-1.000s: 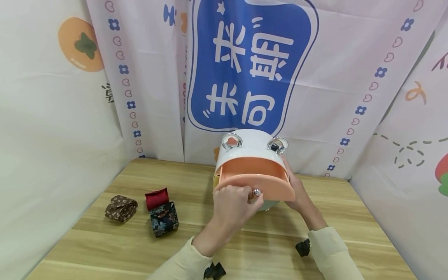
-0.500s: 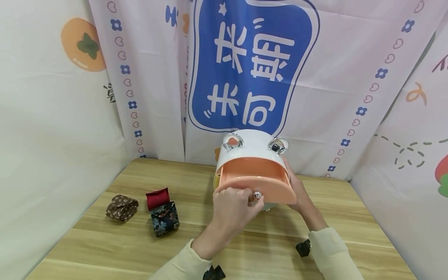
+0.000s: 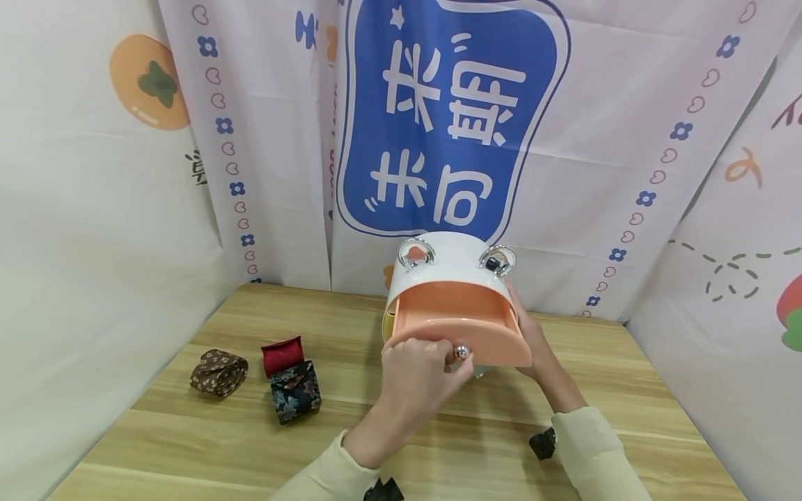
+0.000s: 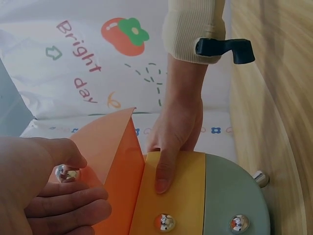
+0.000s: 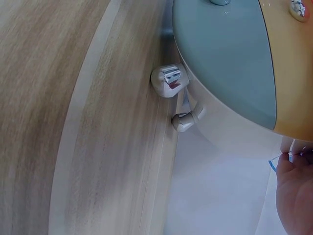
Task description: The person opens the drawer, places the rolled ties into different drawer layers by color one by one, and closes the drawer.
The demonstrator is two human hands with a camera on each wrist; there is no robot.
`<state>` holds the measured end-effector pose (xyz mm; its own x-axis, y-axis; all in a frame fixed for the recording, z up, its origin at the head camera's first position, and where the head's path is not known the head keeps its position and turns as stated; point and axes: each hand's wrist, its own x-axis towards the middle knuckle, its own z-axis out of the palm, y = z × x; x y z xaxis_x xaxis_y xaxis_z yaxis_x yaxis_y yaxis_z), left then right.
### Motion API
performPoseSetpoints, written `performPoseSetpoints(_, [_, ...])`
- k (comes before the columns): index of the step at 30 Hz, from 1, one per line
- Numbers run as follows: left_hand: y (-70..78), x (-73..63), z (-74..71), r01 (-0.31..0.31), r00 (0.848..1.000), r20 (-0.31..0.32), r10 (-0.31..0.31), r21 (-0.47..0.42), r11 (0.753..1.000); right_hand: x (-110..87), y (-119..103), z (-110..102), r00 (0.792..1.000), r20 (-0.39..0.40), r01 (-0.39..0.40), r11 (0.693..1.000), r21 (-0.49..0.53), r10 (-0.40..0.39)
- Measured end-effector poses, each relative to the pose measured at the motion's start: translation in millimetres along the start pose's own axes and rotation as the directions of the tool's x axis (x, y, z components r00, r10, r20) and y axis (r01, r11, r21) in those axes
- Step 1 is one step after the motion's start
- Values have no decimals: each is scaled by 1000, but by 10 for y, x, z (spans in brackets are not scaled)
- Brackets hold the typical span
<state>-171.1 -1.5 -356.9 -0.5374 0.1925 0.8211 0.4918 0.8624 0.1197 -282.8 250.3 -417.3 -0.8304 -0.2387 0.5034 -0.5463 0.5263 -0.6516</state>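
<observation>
A small rounded drawer cabinet (image 3: 451, 256) with a white shell and two ring-shaped chrome eyes stands near the back of the table. Its top orange drawer (image 3: 498, 342) is pulled partway out; the part of its inside that shows holds nothing. With curled fingers and thumb, my left hand (image 3: 413, 379) holds that drawer's silver knob (image 3: 461, 352). My right hand (image 3: 532, 344) grips the cabinet's right side. In the left wrist view its thumb lies on the yellow drawer (image 4: 188, 183), which is closed, as is the green drawer (image 4: 232, 193) below.
On the wooden table (image 3: 188, 438), left of the cabinet, lie a rolled brown patterned cloth (image 3: 219, 373), a red one (image 3: 282, 355) and a dark floral one (image 3: 294, 392); they look like neckties. Chrome feet (image 5: 168, 82) hold the cabinet up. A printed curtain (image 3: 583, 174) hangs close behind.
The orange drawer has come slightly further out towards me, along with my left hand on its knob. My right hand keeps its place on the cabinet's side.
</observation>
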Motion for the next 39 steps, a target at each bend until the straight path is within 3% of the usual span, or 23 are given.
performPoseSetpoints(15, [1,-44,-3,8,999,33,-7,-23,1000,1,34,-1,999,-3,48,998,45,-47])
performPoseSetpoints(23, [-22,-62,-23,10,998,64,-8,-32,999,-7,16,4,1000,0,5,1000,25,-5])
performPoseSetpoints(28, [-70,-95,-91,20,990,142,-8,-81,996,-7,17,5,1000,9,2,999,35,-2])
performPoseSetpoints(31, [-124,-111,-215,81,960,279,-27,-187,979,-10,13,8,1000,15,-2,1000,26,1])
performPoseSetpoints(35, [-272,-123,-434,201,880,475,-32,-310,929,-13,8,7,1000,21,-12,1000,24,11])
performPoseSetpoints(37, [-385,-127,-536,239,847,530,-34,-322,916,-15,6,4,1000,23,-10,1000,30,9])
performPoseSetpoints(39, [-510,-130,-625,258,828,558,-48,-304,917,-15,10,2,1000,24,-11,999,34,10])
